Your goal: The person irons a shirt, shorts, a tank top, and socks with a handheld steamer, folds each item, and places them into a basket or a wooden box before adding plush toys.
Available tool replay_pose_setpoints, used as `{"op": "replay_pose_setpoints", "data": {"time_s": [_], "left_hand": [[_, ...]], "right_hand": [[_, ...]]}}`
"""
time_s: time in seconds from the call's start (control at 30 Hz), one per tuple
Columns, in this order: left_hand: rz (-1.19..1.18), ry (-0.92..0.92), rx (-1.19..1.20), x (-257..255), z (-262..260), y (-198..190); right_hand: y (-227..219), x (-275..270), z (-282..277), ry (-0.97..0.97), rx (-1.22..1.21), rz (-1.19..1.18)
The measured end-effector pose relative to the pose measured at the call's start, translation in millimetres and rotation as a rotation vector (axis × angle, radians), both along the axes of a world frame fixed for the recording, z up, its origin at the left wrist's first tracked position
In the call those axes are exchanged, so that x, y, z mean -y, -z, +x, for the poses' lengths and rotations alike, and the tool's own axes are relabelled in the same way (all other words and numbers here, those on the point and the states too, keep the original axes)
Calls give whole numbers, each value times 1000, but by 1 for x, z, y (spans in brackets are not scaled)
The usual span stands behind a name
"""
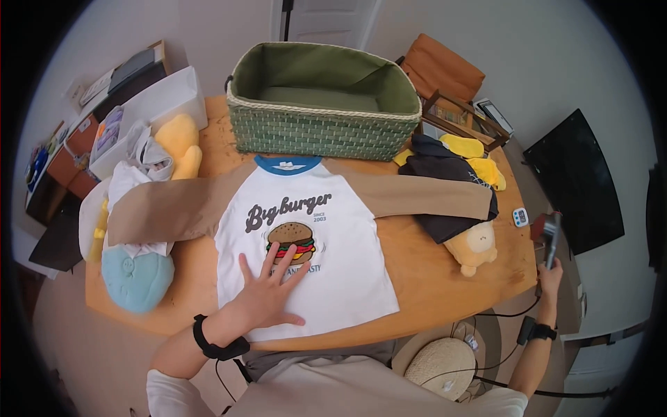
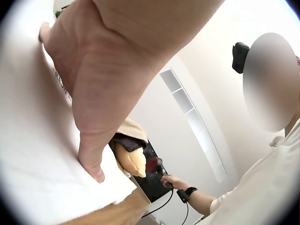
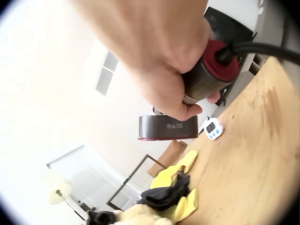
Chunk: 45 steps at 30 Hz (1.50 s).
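Note:
A long-sleeved raglan T-shirt (image 1: 354, 278) with brown sleeves, a blue collar and a burger print lies spread out on the wooden table (image 1: 445, 292). On its lower front rests my left hand (image 1: 267, 295), fingers spread and touching the fabric. In the left wrist view, the thumb (image 2: 93, 164) presses on the white cloth. Out past the table's right edge, my right hand (image 1: 551, 278) grips a handheld garment iron (image 3: 168, 127) by its dark handle. The iron is grey with red trim, held up off the table, and a black cord leaves its handle end.
Behind the shirt stands a green woven basket (image 1: 326, 132). A blue plush (image 1: 137, 278), a yellow plush (image 1: 179, 139) and a white bin (image 1: 187, 97) are at left. Dark clothing (image 1: 445, 226), a tan plush (image 1: 474, 247) and a small timer (image 1: 520, 217) lie at right.

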<state>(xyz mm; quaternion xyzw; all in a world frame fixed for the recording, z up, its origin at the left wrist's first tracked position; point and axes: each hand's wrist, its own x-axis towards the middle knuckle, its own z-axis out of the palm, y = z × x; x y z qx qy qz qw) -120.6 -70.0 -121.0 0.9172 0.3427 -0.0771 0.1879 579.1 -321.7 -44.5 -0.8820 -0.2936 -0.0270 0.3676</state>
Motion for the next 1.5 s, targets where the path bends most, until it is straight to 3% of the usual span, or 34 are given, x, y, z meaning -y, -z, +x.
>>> {"op": "replay_pose_setpoints", "data": {"time_s": [0.03,0.1,0.13,0.2,0.23,0.3,0.33,0.43,0.53,0.63,0.8,0.97,1.03,1.13,1.2,1.3,1.4,1.5], "left_hand": [[-8,-14,-3,1,1,-3],[-23,-17,-15,6,4,-12],[-30,-30,-17,11,5,-13],[346,324,91,25,7,-14],[338,315,89,34,13,-12],[91,393,156,51,28,-5],[90,386,144,58,35,2],[246,273,206,72,54,23],[371,284,213,73,65,23],[375,315,114,81,71,17],[399,92,28,89,73,17],[440,222,9,83,75,16],[459,251,10,81,78,18],[366,296,78,81,76,19],[82,361,103,87,70,11],[-143,257,198,86,61,3],[-156,248,186,59,40,-21],[-63,93,160,13,21,-34]], "right_hand": [[-9,8,-3,-3,-25,137],[-40,12,-41,-13,-469,421],[-56,7,-71,-24,-474,411],[-77,-3,-136,-241,-857,713],[-80,-2,-149,-244,-863,701],[-77,-2,-177,-589,-829,627],[-64,-8,-201,-479,-764,644],[-49,-34,-277,-458,-847,545],[-31,-54,-304,-797,-973,310],[-25,-84,-328,-835,-991,162],[-15,-131,-362,-873,-1129,67],[20,-175,-384,-813,-1219,63],[34,-185,-391,-894,-1229,44],[47,-191,-401,-911,-1200,30],[61,-190,-403,-962,-1211,92],[62,-188,-411,-1014,-1213,167],[57,-180,-421,-975,-1203,171],[59,-177,-428,-953,-1194,156]]}}
